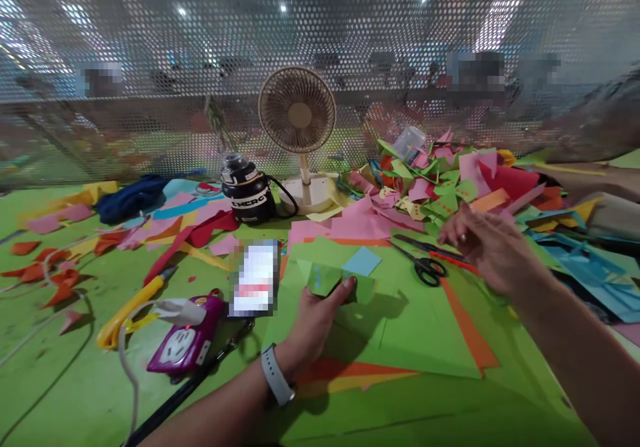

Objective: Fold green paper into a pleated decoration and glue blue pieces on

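Note:
My left hand (320,317), with a pale watch (276,375) on its wrist, pinches a folded green paper (320,279) that bears small blue marks. Beneath it lies a stack of large green sheets (420,330) with orange edges showing underneath. A small light-blue paper square (363,260) rests just beyond the thumb. My right hand (487,247) is raised at the right with its fingers drawn together; anything between them is too small to make out. Black-handled scissors (427,270) lie to its left, beside a slim red tool (453,260) partly hidden by the hand.
A heap of colored paper scraps (440,180) fills the back right. A fan (299,114) and a black bottle (247,190) stand at the back, before a perforated screen (175,54). Leftward are a phone (255,277), a purple power strip (185,337) and a yellow cutter (133,310).

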Motion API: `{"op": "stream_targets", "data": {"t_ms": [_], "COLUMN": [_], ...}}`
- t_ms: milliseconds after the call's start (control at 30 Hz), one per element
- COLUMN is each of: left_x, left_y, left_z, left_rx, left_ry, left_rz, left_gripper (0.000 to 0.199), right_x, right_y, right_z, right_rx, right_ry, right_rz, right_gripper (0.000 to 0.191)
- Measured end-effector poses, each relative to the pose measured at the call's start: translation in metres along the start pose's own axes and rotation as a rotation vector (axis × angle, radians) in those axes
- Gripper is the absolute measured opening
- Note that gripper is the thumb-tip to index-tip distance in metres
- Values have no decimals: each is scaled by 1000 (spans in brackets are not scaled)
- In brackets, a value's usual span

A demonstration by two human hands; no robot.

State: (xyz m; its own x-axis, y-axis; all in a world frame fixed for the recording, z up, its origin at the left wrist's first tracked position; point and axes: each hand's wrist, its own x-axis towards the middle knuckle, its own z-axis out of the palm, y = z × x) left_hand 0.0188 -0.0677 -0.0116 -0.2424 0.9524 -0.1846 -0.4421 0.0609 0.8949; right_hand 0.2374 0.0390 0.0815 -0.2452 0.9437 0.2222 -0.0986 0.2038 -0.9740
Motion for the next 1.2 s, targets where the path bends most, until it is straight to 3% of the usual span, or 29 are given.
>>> {"op": "stream_targets", "data": {"t_ms": [133,200,267,333,433,567,633,800,900,1000,1200], "left_x": [-1,-1,0,1,1,-1,-2,-2,0,0,-8], "left_y": [1,1,-1,-3,-6,-5,-2,2,2,2,-1], "left_z": [1,1,0,-1,-2,-2,-2,-2,-3,-4,-2], "left_rx": [-10,-6,-9,-11,18,96,123,149,88,102,191], "left_ry": [-12,-9,-17,-26,-23,-28,-45,-94,-61,-38,-112], "left_rz": [25,26,19,11,-1,-27,-32,20,52,-25,-116], "left_gripper": [34,34,33,32,32,32,32,34,46,44,45], "right_x": [6,8,7,2,-12,-31,-35,-24,-5,15,39], "right_y": [-22,-25,-19,-5,23,54,63,63,51,41,41], "right_z": [-47,-68,-79,-74,-40,19,40,54,42,23,-2], "right_rx": [32,18,-29,-155,-398,-514,-462,-306,-291,-285,-306], "right_ry": [276,417,466,323,-48,-410,-495,-543,-403,-246,-164], "right_rz": [-160,-328,-410,-260,41,237,279,412,380,324,313], "right_gripper": [29,23,18,14,30,46,48,46,47,47,38]}}
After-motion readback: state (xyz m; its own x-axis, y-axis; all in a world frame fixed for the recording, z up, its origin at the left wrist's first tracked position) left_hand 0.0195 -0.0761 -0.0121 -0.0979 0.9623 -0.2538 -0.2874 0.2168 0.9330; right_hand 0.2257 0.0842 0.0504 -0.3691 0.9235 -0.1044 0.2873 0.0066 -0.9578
